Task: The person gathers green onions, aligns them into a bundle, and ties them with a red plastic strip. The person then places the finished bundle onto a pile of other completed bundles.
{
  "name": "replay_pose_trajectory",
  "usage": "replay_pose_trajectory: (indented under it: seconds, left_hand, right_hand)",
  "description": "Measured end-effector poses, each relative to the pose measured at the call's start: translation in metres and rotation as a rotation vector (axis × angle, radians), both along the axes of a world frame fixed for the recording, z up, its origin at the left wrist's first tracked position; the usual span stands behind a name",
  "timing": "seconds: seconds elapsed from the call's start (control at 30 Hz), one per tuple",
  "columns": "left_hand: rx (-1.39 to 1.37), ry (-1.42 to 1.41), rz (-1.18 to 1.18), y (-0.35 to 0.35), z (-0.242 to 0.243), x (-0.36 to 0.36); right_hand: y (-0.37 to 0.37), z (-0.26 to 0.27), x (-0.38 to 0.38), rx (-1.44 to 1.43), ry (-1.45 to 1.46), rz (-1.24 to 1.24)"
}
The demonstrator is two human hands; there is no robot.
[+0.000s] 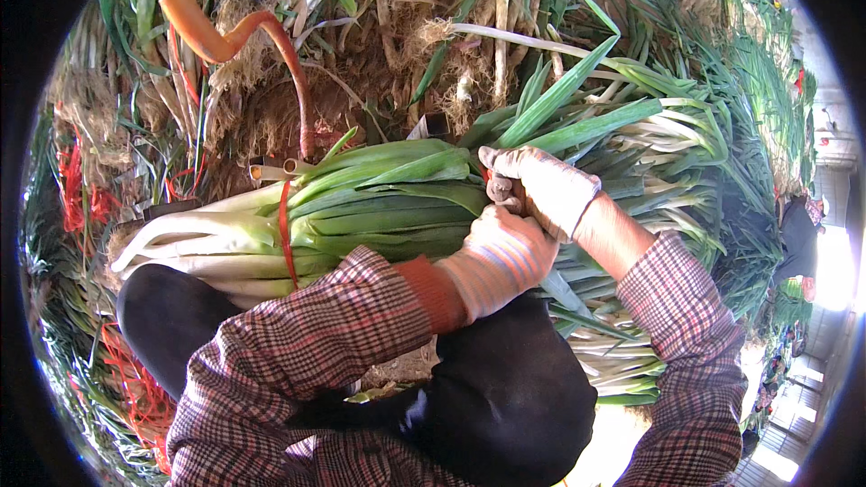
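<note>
A thick bundle of long green onions (399, 210) lies crosswise before me, white stems to the left and green leaves to the right. A red tie (287, 235) circles it near the stems. At the leaf end, my right hand (538, 189) in a pale knitted glove is closed, with a bit of red tie (484, 174) showing at its fingers. Right below it, my left hand (504, 257), in a striped knitted glove, makes a fist against the right one. Its fingertips are hidden, though it appears to grip the same tie.
A bent orange metal rod (264, 20) with a black end rises behind the bundle. Loose green onions (676, 128) pile up at the right; rooty stalks (399, 27) stand behind. Red strips (132, 365) lie at the lower left. A person (798, 237) is at the far right.
</note>
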State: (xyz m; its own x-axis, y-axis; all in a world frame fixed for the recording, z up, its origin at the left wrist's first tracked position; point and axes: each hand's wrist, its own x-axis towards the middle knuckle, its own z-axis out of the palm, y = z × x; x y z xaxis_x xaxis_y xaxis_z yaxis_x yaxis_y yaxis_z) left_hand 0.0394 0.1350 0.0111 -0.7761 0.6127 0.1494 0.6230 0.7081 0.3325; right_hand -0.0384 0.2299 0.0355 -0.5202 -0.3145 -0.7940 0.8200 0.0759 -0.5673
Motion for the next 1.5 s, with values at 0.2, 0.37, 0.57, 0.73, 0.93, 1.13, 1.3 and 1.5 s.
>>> replay_pose_trajectory:
  seconds: [0.2,0.37,0.57,0.73,0.93,1.13,1.3,1.5]
  left_hand:
    - [0.093,0.109,-0.035,-0.043,0.005,-0.004]
    - [0.214,-0.106,0.179,-0.045,0.013,-0.016]
    - [0.291,-0.348,0.236,-0.043,0.014,-0.040]
    - [0.060,-0.381,0.163,-0.029,0.014,-0.068]
    - [-0.247,-0.730,0.146,-0.008,0.009,-0.102]
    - [-0.190,-0.682,0.164,-0.005,0.002,-0.100]
    - [-0.074,-0.696,0.136,-0.013,-0.008,-0.100]
    - [0.009,-0.727,0.229,-0.018,-0.014,-0.099]
  right_hand:
    - [0.023,-0.016,0.031,-0.264,0.118,-0.351]
    - [0.018,-0.032,0.069,-0.299,0.350,-0.689]
    - [0.014,-0.023,0.100,0.091,0.722,-0.296]
    - [0.017,-0.024,0.084,0.548,1.589,0.390]
    - [0.016,-0.020,0.082,0.718,1.669,0.888]
    - [0.009,-0.027,0.079,0.731,1.663,0.876]
    - [0.008,-0.019,0.075,0.726,1.756,0.925]
    - [0.000,-0.011,0.072,0.775,1.566,0.995]
